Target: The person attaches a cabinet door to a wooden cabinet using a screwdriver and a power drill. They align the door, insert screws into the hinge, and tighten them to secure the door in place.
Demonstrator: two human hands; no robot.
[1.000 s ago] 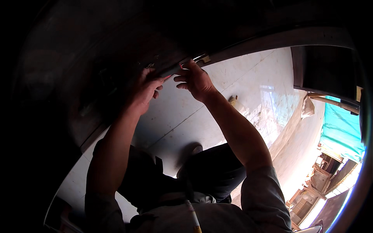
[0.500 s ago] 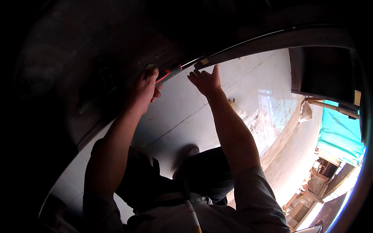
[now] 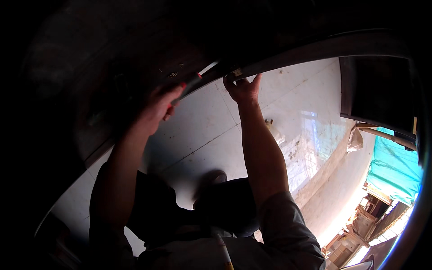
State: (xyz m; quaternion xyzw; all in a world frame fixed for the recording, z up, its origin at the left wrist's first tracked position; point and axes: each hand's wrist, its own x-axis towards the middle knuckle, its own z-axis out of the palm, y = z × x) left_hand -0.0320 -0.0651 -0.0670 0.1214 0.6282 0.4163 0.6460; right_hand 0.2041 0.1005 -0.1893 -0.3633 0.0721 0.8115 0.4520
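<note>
In my left hand (image 3: 159,105) is a tool with a red and dark handle (image 3: 191,83). Its bright metal blade (image 3: 208,67) points up and right along a dark wooden surface; whether it is a screwdriver or a chisel I cannot tell. My right hand (image 3: 244,90) reaches up to the edge of a dark wooden board (image 3: 292,58). Its thumb stands apart, and its fingertips touch the edge just below a small brass-coloured fitting (image 3: 237,72). Several small brass-coloured pieces (image 3: 173,75) lie on the dark wood above my left hand.
Pale floor tiles (image 3: 198,130) stretch beneath my arms, with my shoe (image 3: 216,177) on them. A small object (image 3: 269,122) lies on the floor by my right forearm. At the right are a dark panel (image 3: 378,85) and a turquoise sheet (image 3: 391,162). A cigarette (image 3: 225,254) juts in at the bottom.
My left hand has drawn back slightly down and left with the tool, showing more of its blade. The right hand has risen against the board's edge, fingers by the brass fitting.
</note>
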